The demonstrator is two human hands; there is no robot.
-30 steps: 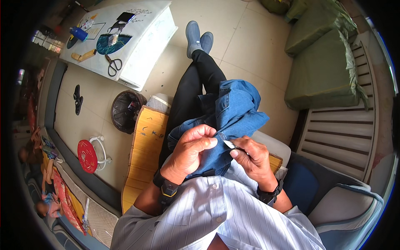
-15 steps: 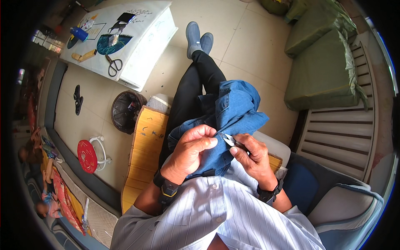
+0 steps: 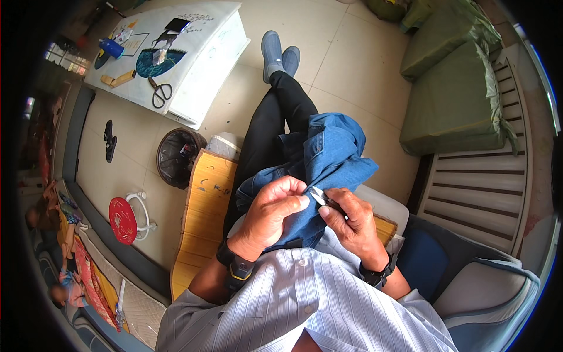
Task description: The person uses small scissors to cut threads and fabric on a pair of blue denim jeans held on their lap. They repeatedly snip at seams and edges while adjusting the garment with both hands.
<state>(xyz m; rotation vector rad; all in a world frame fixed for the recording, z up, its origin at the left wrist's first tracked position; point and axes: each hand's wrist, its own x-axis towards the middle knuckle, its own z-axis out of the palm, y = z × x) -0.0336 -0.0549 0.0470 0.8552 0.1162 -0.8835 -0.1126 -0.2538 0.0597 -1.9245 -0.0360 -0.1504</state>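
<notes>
Floor: and it is all pale tile here, spread up to twelve o'clock.
Table: white, set at half past ten.
Bench: slatted, placed at three o'clock.
Bundles: green, stacked at two.
Mat: yellow, laid at about eight o'clock beside the legs.
Denim: blue, and it is draped over the black-clad legs, from the centre out to two o'clock, its lower part bunched up between the hands.
Bin: dark, stood at nine.
Stool: red-topped, seen at half past eight.
Left hand: held at half past six; the denim is pinched, thumb and forefinger closed on a fold!
Right hand: held at four; the fingers are curled tight around the snips.
Scissors: rested on the table's near edge, at ten.
Snips: silver-tipped, aimed towards ten, right beside the left thumb; whether cloth is touched cannot be told.
</notes>
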